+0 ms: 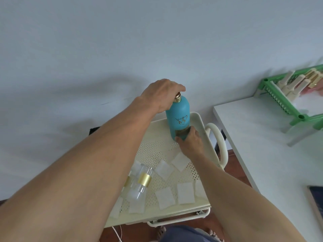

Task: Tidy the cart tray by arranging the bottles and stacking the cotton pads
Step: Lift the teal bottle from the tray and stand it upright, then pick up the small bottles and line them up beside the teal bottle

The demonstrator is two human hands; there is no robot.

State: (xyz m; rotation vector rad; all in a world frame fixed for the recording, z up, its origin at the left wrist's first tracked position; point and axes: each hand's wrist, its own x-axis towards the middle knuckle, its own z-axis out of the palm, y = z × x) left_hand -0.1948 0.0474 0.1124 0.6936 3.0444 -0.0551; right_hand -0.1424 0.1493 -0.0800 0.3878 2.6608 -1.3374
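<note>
A tall teal bottle [178, 117] with a gold cap stands upright at the far end of the cream perforated cart tray [160, 149]. My left hand [161, 94] is closed over its cap from above. My right hand [191, 143] grips its base, fingers wrapped around the lower right side. A clear bottle with a gold band [142, 182] lies on its side near the tray's left edge, partly behind my left forearm. Several white square cotton pads [185, 193] lie scattered singly over the near half of the tray.
The cart's cream handle [219, 140] sticks out on the right. A white table [265, 147] stands right of the cart, carrying a green rack [286, 102] with small bottles. A pale wall lies behind. A white cable [118, 233] runs on the floor below.
</note>
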